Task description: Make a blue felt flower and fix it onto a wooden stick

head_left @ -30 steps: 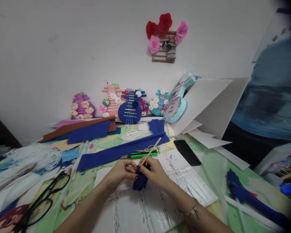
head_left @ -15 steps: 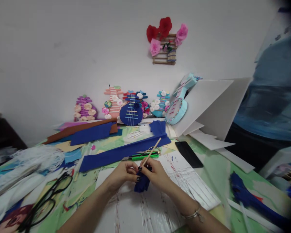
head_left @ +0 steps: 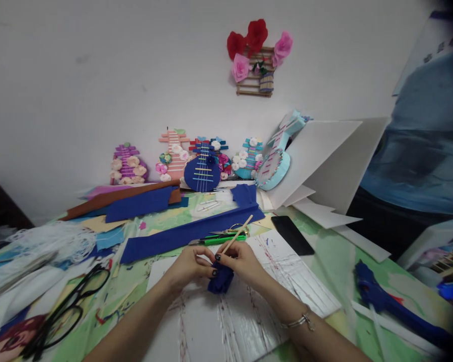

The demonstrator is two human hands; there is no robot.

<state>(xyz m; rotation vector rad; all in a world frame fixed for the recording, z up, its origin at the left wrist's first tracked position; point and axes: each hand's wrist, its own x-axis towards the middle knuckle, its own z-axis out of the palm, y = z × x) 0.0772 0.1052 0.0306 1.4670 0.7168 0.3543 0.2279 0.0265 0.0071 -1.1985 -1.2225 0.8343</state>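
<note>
My left hand (head_left: 192, 269) pinches the left edge of a small piece of dark blue crepe paper (head_left: 220, 281), its fingers closed. From the other side my right hand (head_left: 238, 261) grips a thin wooden stick (head_left: 238, 234) that slants up and away, and its fingers press against the same blue paper. The paper looks gathered and hangs below the fingertips. Both hands are over a white board (head_left: 226, 322) streaked with reddish marks. Just beyond them lie a green utility knife (head_left: 226, 240) and scissors (head_left: 238, 228), partly behind the stick.
A long blue paper strip (head_left: 154, 241) crosses the table behind. Black glasses (head_left: 66, 311) and white lace (head_left: 56, 246) lie left; a black phone (head_left: 292, 235) and blue glue gun (head_left: 385, 301) lie right. Decorated paper instruments (head_left: 202, 171) stand along the wall beside white boards (head_left: 320, 156).
The blue paper has turned slightly and looks more bunched beneath my fingers. Both hands stay in nearly the same place. The whole view dipped a little and came back.
</note>
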